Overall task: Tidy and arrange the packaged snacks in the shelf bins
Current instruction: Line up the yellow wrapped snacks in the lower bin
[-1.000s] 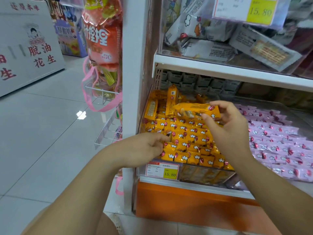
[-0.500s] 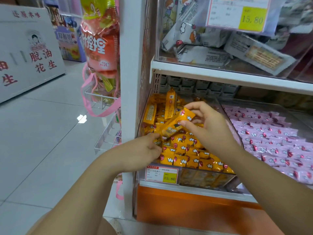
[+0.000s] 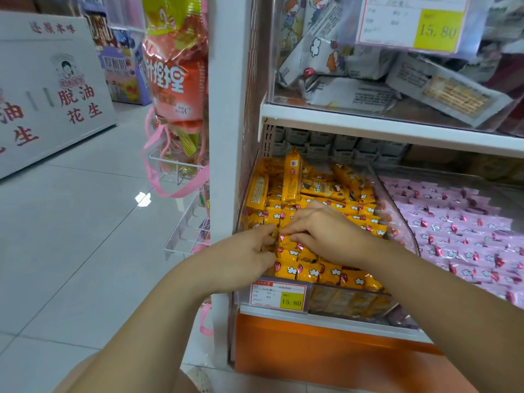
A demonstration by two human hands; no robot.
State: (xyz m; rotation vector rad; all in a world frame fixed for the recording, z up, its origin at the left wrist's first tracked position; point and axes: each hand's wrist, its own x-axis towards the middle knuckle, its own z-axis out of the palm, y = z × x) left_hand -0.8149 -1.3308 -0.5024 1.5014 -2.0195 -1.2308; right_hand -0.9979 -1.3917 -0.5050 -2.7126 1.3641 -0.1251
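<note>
Subject item: one yellow packet (image 3: 276, 239), standing on edge at the front left of the yellow packets (image 3: 312, 272) that fill the clear bin (image 3: 354, 300) on the lower shelf level. The front rows lie flat and overlapping. At the back several packets lie loose, and one stands upright.

Surface: the bin carries a price tag (image 3: 278, 296) on its front wall reading 15.80. An orange panel (image 3: 312, 350) runs below it. Just beside it on the right, behind a clear curved divider (image 3: 397, 199), lie pink packets (image 3: 453, 231) in rows. Above, a white shelf board (image 3: 368, 129) bears another clear bin of grey packets (image 3: 354, 93), lying unevenly, with a second tag (image 3: 411, 22) at the same price.

Room: a white post (image 3: 226, 109) bounds the shelving on the left. An orange snack bag (image 3: 175, 75) with pink straps hangs beside it over a wire rack (image 3: 184, 222). The floor (image 3: 85, 236) is pale glossy tile. A white display box (image 3: 51, 89) with red characters stands well apart, far left.

Hands: the left hand (image 3: 243, 256) has its fingers curled, with the tips pinching the near side of the yellow packet. The right hand (image 3: 326, 231) lies palm down over the rows. Its fingers reach left, only slightly bent, and the tips meet the same packet. Whether the right thumb grips it cannot be told.
</note>
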